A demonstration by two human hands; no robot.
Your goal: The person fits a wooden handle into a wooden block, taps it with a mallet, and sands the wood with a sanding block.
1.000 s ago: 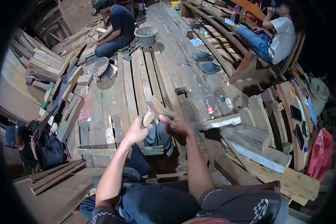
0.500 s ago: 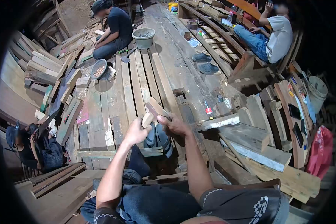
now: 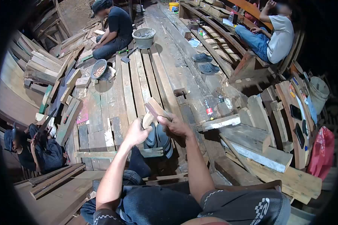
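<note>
My left hand [image 3: 136, 132] is closed around a small pale piece of wood [image 3: 148, 119] with a rounded end. Pressed against its right side is a wooden block [image 3: 157, 106] with a dark reddish-brown face. My right hand [image 3: 176, 125] grips the lower end of this block, its thumb lying along it. Whether the dark face is sandpaper or bare wood I cannot make out. Both hands are close together above my sandals [image 3: 162, 139], and the fingers' undersides are hidden.
Long planks [image 3: 142, 80] run ahead across the floor, with a grey bucket [image 3: 144, 38] and a smaller bucket [image 3: 100, 70] nearby. Stacked timber [image 3: 248, 137] and a small bottle [image 3: 208, 109] are at right. Three people sit around: one ahead-left [image 3: 116, 32], one right [image 3: 279, 37], one lower left [image 3: 26, 150].
Both hands keep their grips, and the block has shifted very slightly against the small piece. The person at lower left has moved their head and arms a little.
</note>
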